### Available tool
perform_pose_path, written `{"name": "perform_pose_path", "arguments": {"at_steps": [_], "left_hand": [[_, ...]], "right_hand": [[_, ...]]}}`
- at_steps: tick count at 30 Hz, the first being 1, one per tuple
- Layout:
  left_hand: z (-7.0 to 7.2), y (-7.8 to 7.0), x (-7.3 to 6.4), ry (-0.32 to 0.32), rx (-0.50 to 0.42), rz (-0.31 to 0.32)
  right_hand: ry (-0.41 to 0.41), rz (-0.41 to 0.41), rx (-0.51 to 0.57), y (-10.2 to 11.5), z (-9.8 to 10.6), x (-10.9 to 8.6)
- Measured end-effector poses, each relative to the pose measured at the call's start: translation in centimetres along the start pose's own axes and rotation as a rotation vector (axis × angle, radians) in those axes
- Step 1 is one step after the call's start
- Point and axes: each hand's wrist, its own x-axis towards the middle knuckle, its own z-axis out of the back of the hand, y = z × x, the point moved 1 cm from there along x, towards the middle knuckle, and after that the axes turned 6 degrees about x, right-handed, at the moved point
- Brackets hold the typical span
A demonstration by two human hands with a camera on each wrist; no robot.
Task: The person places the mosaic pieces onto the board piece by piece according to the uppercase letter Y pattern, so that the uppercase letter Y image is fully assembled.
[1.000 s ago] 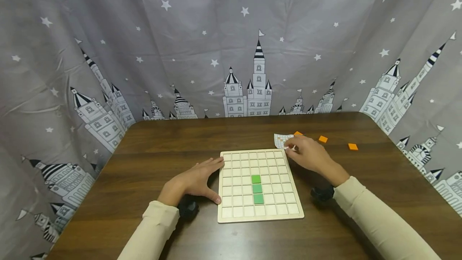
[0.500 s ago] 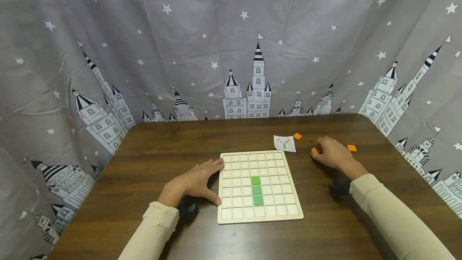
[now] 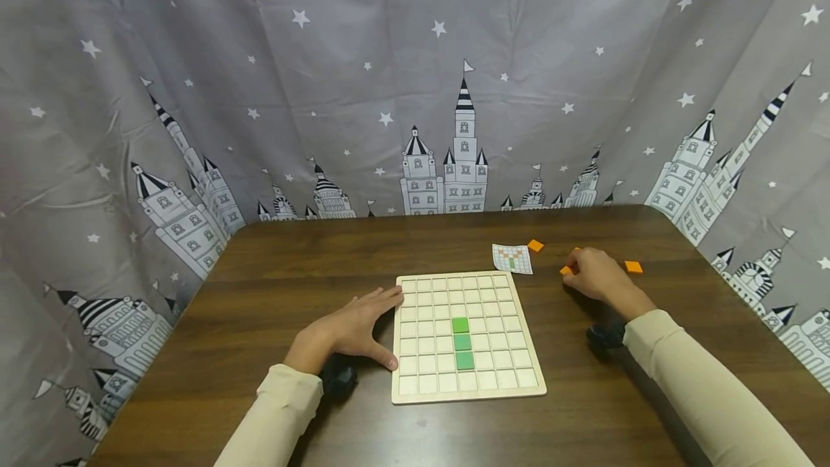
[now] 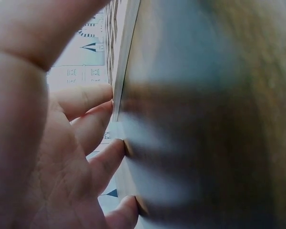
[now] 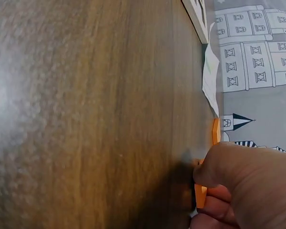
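Note:
A pale wooden grid board (image 3: 424,383) lies on the table with three green tiles (image 3: 462,342) in one column. My left hand (image 3: 353,323) rests at its left edge, fingers spread, thumb and forefinger touching the rim; the left wrist view shows the other fingertips (image 4: 128,205) down on the tabletop. To the right of the board my right hand (image 3: 599,276) pinches an orange square tile (image 5: 201,195) between thumb and fingers, low over the table. Part of another orange tile (image 3: 577,249) shows just behind this hand, the rest hidden.
A small printed pattern card (image 3: 512,259) lies by the board's far right corner, with an orange tile (image 3: 535,245) beside it. Another orange tile (image 3: 633,267) lies right of the right hand. A grey castle-print curtain (image 3: 389,56) hangs behind the table (image 3: 311,251).
My right hand has moved right, from the card to the orange tiles, uncovering the card and the tile beside it. The left hand has stayed at the board's edge.

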Motion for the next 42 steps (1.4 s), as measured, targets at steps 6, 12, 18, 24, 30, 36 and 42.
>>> {"name": "perform_pose_path", "arguments": {"at_steps": [6,12,18,24,30,36,42], "left_hand": [[0.1,0.0,0.0,0.0,0.0,-0.004],[0.0,0.1,0.1,0.007,0.002,-0.005],[0.0,0.0,0.2,0.014,0.0,-0.004],[-0.1,0.1,0.1,0.013,-0.008,0.001],[0.0,0.0,0.2,0.017,-0.017,0.002],[0.1,0.0,0.2,0.025,-0.008,0.023],[0.1,0.0,0.1,0.017,0.002,0.022]], "right_hand": [[-0.023,0.005,0.014,0.8,0.1,0.4],[-0.06,0.071,0.023,3.2,-0.1,1.1],[-0.078,0.193,0.021,6.7,-1.0,2.4],[-0.027,0.315,0.023,11.4,-1.7,3.2],[0.034,0.421,0.02,15.5,-3.0,3.5],[0.101,0.494,-0.017,18.3,-5.7,4.1],[0.144,0.506,-0.035,19.6,-7.6,4.2]]}}
